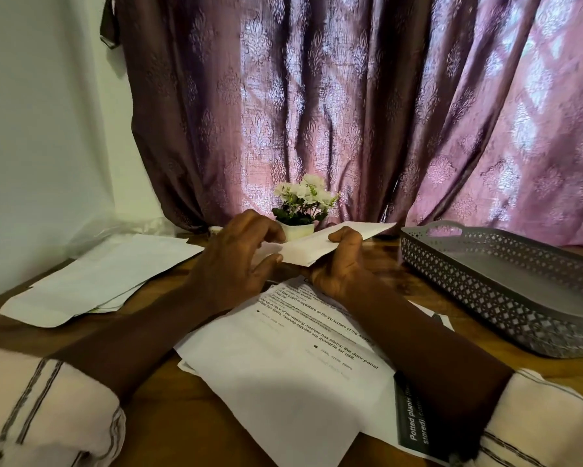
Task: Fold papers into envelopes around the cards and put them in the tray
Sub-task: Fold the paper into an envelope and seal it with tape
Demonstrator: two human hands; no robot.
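Head view: we see folded paper held above counter, left of tray, not touching it. Right hand grips it, thumb on top; left hand pinches end farther from tray. Printed sheet lies beneath, left of tray.
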